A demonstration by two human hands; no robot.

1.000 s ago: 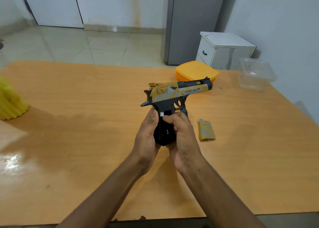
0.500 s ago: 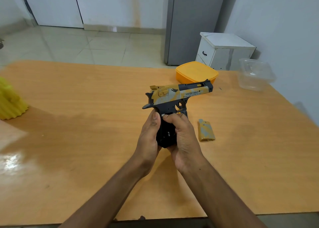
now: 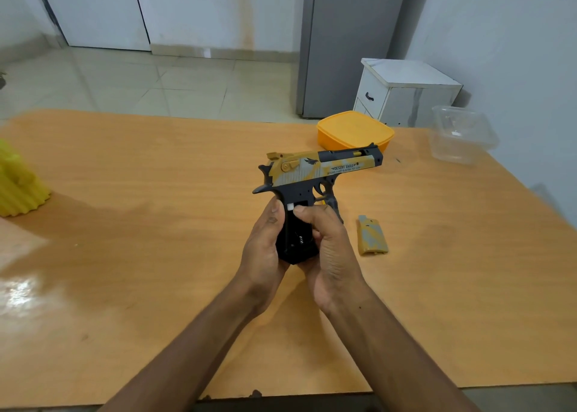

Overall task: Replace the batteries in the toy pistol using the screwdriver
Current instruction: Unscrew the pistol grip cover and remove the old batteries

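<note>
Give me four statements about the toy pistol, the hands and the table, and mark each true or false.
1. Both hands, left hand and right hand, grip the toy pistol at its handle. True.
2. The camouflage cover piece is fitted on the pistol. False: it lies on the table, right of the hands.
3. The orange container has its lid on. True.
4. The pistol's barrel points towards the person. False: it points away and rightward.
</note>
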